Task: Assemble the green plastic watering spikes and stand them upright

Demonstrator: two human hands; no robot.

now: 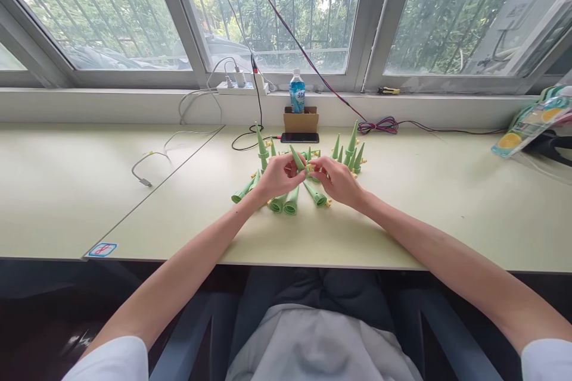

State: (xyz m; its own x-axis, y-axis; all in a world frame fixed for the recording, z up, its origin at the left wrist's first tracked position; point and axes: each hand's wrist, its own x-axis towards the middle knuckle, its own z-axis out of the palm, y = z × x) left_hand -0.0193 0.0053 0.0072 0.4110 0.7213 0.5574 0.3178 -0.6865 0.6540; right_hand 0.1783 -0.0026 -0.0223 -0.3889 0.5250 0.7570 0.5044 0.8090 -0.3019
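My left hand [277, 176] is closed around a green plastic cone spike [297, 159], its tip pointing up and left. My right hand [338, 180] meets it from the right, fingers pinched at the spike's wide end on a small yellow part [310, 168]. Several more green spikes lie on the pale desk [402, 220] under and around both hands, such as one spike [291, 200] lying near the front. Other spikes stand upright: one on the left [261, 146] and a group on the right [352, 149].
A black phone [300, 137] lies behind the spikes, in front of a small cardboard box [301, 119] and a water bottle [297, 93]. A power strip [241, 87] and cables sit on the sill. A white cable [147, 172] trails at left; packaging [531, 125] lies far right.
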